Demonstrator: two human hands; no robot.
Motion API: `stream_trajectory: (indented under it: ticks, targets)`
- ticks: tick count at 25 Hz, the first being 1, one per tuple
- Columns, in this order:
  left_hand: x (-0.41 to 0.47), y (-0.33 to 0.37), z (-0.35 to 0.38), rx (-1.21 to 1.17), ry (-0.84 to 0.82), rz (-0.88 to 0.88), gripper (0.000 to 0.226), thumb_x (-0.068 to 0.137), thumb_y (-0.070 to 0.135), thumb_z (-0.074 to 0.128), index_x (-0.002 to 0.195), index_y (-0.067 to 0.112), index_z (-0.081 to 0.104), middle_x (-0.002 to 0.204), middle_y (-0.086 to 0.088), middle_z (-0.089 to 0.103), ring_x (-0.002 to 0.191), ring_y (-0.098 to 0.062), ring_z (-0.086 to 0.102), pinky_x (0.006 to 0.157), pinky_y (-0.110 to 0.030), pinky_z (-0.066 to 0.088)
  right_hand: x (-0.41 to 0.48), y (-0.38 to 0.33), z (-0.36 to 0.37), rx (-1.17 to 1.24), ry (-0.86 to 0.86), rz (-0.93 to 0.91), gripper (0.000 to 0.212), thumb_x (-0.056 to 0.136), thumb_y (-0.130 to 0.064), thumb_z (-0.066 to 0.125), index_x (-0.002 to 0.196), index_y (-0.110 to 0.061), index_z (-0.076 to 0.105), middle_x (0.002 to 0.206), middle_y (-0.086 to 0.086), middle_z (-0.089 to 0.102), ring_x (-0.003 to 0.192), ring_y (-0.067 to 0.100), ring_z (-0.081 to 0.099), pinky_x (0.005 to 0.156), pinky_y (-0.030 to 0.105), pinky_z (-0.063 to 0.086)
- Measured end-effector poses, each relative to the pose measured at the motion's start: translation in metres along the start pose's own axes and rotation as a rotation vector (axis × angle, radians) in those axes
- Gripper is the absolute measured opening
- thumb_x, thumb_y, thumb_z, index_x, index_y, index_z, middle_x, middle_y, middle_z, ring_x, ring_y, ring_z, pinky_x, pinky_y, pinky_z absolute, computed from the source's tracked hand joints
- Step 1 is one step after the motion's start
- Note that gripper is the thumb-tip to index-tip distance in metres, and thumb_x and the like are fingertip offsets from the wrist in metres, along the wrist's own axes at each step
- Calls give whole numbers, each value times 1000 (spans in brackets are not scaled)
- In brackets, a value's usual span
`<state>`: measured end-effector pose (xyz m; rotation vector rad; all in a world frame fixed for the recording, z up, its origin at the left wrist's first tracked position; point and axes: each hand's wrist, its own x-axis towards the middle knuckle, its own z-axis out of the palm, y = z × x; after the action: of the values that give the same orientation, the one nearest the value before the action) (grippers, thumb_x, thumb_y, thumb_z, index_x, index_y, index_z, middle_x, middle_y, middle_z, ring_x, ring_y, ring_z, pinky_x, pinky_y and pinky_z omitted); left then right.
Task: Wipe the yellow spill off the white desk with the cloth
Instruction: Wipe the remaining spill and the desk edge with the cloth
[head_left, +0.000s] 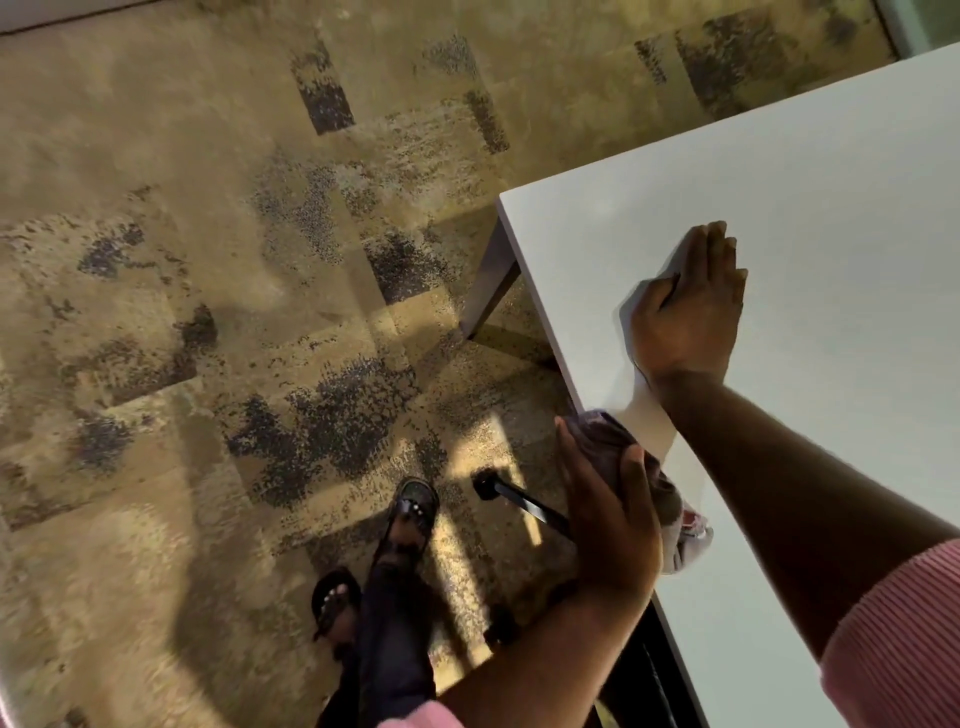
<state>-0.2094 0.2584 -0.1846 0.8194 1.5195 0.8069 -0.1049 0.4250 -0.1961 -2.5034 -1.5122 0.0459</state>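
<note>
So the right hand (688, 306) was pressed flat on the white worktop (831, 208), fingers (711, 249) stretched out straight and together, palm down, not holding anything. It sat fairly near the worktop's left edge, a bit in from the corner. The forearm ran back toward the camera with a pink ribbed sleeve (898, 639) pushed up near the elbow.

The left hand (608, 519) was down at the near-left edge of the worktop, with its fingers curled around a bunched-up cloth (670, 499). The cloth looked pale pinkish-grey with a reddish patch on the lower part, and it hung right at the worktop's edge, partly over it, tucked under the right forearm. Couldn't tell whether it was actually touching the surface.

Couldn't make out any yellow spill on the visible part of the worktop; it just looked plain white with some shadow.

Below all that was mottled tan and dark carpet (208, 312), the person's feet in black sandals (410, 512), and what looked like a black chair leg with a caster (488, 480) beside the worktop's leg area.
</note>
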Motion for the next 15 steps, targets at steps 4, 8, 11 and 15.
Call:
stream_trajectory:
  ticks: [4,8,11,15]
  targets:
    - [44,19,-7,35,-2,65,71,105,32,52,163,13,15,167,-9,27,151,-10,29,122,-26,31,1,1,0,0,-2,-4,68,96,-24,32,160,-2,28,169,17,25,158,32,21,130,47,14]
    - [146,67,-20,119,74,207,71,105,20,53,160,-2,14,167,-22,21,154,-24,25,121,-14,20,1,2,3,-13,1,7,70,95,-28,28,160,-2,29,169,17,26,158,33,22,129,48,15]
    - [213,108,-28,193,82,188,65,107,17,49,158,-6,17,166,-25,22,155,-33,23,126,-36,24,2,1,3,-52,-6,1,74,93,-34,23,161,-3,28,169,16,26,158,33,22,130,48,15]
    - [259,134,-38,311,84,288,37,106,15,44,138,-2,52,141,-22,55,131,-33,53,106,-34,43,0,1,3,-47,5,-4,75,92,-34,24,160,-3,29,169,17,27,157,34,23,129,49,17]
